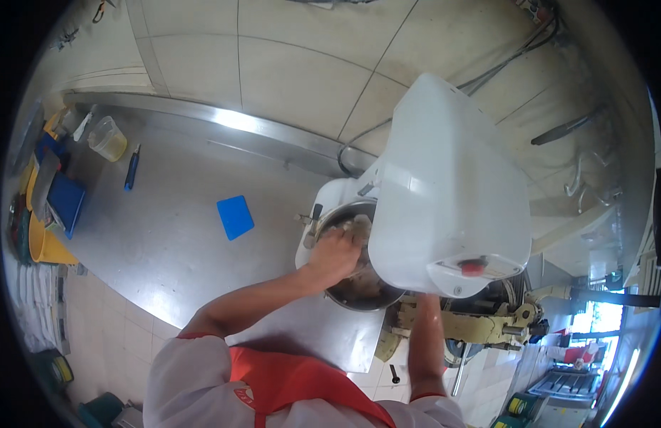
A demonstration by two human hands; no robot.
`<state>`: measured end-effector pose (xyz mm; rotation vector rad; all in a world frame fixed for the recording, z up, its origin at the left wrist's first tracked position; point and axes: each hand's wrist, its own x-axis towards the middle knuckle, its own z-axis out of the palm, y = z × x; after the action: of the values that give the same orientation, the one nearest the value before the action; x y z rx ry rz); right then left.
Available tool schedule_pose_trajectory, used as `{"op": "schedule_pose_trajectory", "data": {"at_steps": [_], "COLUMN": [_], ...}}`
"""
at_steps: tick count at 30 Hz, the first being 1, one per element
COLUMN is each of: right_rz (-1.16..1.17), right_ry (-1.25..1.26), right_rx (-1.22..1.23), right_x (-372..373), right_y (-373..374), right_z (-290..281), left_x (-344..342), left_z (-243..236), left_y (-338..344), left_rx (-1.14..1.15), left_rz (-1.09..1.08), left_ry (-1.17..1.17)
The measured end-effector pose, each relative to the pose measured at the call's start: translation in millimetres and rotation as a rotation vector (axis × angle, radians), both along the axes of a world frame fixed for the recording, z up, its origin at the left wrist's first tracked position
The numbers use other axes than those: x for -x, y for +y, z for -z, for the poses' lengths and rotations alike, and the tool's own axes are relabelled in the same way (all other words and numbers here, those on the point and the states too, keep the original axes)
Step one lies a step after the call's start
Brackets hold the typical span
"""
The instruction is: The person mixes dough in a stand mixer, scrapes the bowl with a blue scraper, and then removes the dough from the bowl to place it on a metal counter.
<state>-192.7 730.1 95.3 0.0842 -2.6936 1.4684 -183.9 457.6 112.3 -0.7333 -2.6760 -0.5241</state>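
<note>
A white stand mixer [444, 185] stands on the steel table, its rounded head hanging over a steel mixing bowl [377, 308]. My left hand [335, 255] reaches down into the bowl with its fingers curled round a pale, lumpy mass that looks like dough [360, 227]. More pale smears show lower inside the bowl. My right forearm comes up on the right of the bowl and passes beneath the mixer head. That head hides my right hand, so what it touches does not show.
On the steel table [166, 235] lie a blue scraper [236, 217] and a blue-handled tool [132, 167], near a clear plastic tub [108, 139]. Yellow and blue containers crowd the left end. A cream-coloured machine [455, 324] stands right of the table, and cables run along the tiled wall.
</note>
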Motion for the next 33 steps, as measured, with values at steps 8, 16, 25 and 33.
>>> {"op": "schedule_pose_trajectory", "data": {"at_steps": [8,16,25,33], "right_rz": [-0.318,-0.601,0.470,0.294], "right_ry": [0.167,0.004,0.207,0.264], "right_rx": [-0.501,-0.686,-0.325,0.042], "right_x": [-6,-54,-91,-93], "right_y": [-76,-69,-23,-24], "right_z": [13,-9,11,43], "left_x": [-16,-81,-85,-90], "left_z": [25,-7,41,16], "left_y": [29,-28,-25,-23], "left_rx": [0.148,0.083,-0.656,-0.543], "left_rz": [-0.068,-0.036,-0.348,-0.306], "left_ry": [-0.466,0.054,-0.794,-0.822]}}
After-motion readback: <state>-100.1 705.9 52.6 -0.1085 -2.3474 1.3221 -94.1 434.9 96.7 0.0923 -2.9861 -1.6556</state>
